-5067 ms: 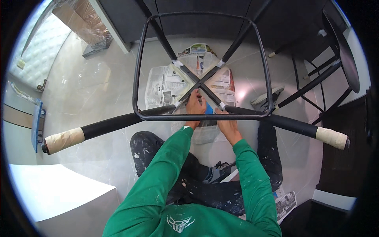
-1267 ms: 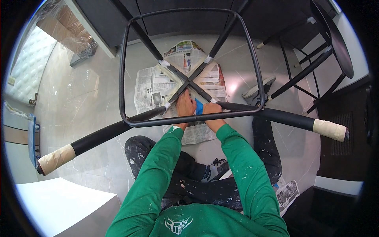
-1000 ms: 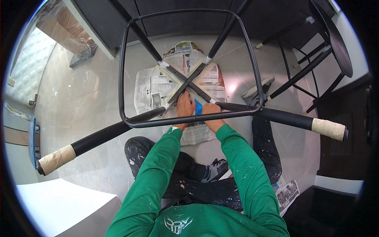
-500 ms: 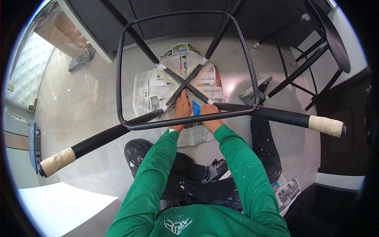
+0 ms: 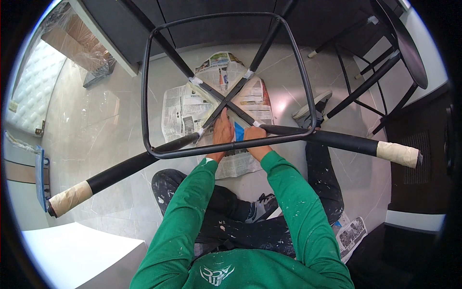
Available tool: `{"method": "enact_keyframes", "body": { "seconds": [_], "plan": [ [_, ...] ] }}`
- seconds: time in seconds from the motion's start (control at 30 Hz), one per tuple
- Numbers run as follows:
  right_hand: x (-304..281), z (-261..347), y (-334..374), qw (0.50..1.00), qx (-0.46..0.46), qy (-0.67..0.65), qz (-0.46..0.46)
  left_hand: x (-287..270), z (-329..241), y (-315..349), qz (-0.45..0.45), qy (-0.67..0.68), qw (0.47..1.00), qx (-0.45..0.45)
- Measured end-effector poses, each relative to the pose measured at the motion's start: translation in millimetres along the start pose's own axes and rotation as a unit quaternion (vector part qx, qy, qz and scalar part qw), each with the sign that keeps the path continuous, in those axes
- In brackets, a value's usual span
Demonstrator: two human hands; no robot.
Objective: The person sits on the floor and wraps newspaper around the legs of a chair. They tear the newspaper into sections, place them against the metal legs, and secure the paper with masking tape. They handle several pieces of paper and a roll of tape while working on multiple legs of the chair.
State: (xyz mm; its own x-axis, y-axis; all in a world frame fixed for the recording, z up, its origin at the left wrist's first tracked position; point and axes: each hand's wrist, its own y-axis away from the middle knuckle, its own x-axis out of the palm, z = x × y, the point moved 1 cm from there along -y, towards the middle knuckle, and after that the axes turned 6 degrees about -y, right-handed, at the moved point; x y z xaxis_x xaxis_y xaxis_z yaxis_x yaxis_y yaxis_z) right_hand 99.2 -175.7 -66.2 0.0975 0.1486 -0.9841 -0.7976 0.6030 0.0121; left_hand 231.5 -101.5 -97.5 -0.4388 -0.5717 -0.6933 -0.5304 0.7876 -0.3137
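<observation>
An upturned black stool frame (image 5: pixel 222 14) stands before me, its legs spreading outward and its dark crossed bars (image 5: pixel 226 100) meeting low in the middle. White tape (image 5: pixel 195 81) wraps the legs near that cross. My left hand (image 5: pixel 223 131) lies along the near left bar, index finger stretched toward the crossing. Close on its right, my right hand (image 5: pixel 255 137) is curled closed beside the near right bar. A flat blue piece (image 5: pixel 239 131) shows between the hands, against the right fingers; its kind is unclear. The frame's near rail partly covers both hands.
Newspaper sheets (image 5: pixel 174 113) lie under the stool on grey tile. The near legs end in beige tape (image 5: pixel 398 153). Another black stool (image 5: pixel 409 53) stands at the right, past my shoe (image 5: pixel 313 111). Plastic-wrapped items (image 5: pixel 79 45) are at far left, a white panel (image 5: pixel 77 255) at near left.
Almost nothing differs. Both hands stay at the near side of the cross, with only a slight shift of the right hand and the blue piece.
</observation>
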Motion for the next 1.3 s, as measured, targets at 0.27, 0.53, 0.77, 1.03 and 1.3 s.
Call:
{"method": "enact_keyframes", "body": {
  "seconds": [0.27, 0.53, 0.77, 1.03, 1.3],
  "plan": [
    [-2, 3, -2, 1.000, 0.002, 0.010, 0.010, 0, 6, 3, -0.006, -0.063, 0.997, 0.050],
    [-4, 8, -3, 1.000, 0.005, 0.013, 0.026, -3, 11, -2, 0.029, -0.144, 0.987, 0.061],
    [-5, 5, -4, 0.999, 0.020, 0.006, 0.038, -9, -3, -7, 0.054, -0.161, 0.983, 0.073],
    [-12, 14, 5, 0.999, -0.029, -0.004, -0.024, -3, 17, 11, 0.066, -0.260, 0.952, 0.151],
    [0, 6, 2, 1.000, 0.013, 0.013, 0.003, -3, 4, -4, 0.157, -0.282, 0.938, 0.126]
  ]
}}
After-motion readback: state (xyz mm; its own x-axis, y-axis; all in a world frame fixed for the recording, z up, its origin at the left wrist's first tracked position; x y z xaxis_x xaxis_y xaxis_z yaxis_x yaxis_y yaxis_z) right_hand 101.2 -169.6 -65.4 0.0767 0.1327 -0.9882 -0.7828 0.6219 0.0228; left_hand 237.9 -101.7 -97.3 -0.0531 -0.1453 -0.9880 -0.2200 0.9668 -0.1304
